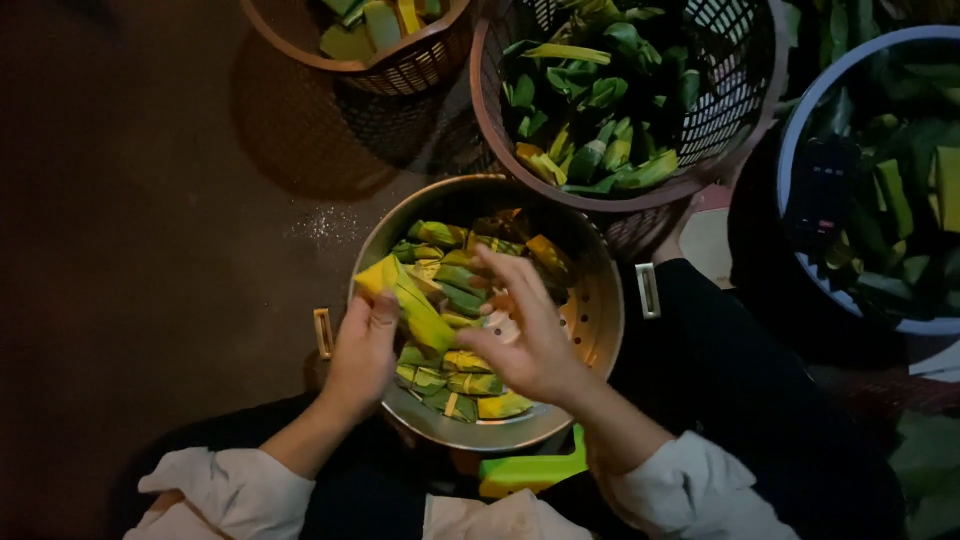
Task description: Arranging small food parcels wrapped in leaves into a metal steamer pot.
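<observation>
Left hand pinching a yellow-green leaf parcel over the metal steamer pot at frame centre, right hand spread above the stacked parcels; pot roughly half filled, right side bare.

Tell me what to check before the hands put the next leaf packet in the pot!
1. Left hand grips the yellow-green leaf-wrapped packet: ok.
2. Right hand is free, fingers spread over the pot: ok.
3. Round perforated metal steamer pot has bare space on its right side: ok.
4. Folded leaf packets already inside lie flat: ok.
5. Packet's fold stays closed: cannot tell, hand covers part.
6. Brown plastic basket of green leaves stands clear of the pot rim: cannot tell, too dark.
</observation>
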